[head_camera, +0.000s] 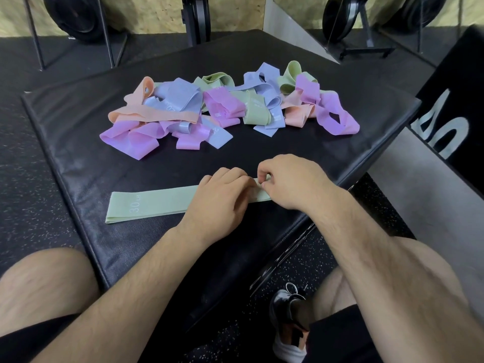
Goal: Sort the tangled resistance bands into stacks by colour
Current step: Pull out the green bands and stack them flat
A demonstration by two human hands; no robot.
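black mat (78, 158): flat green band (149, 205) near, tangled band pile (225, 108) behind.

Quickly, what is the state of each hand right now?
Left hand: open, fingers lying flat on the green band.
Right hand: closed, fingers pinching the band's right end.

Gym: weight plates (76, 14) on racks, rubber flooring (28, 210), black mat (86, 163)
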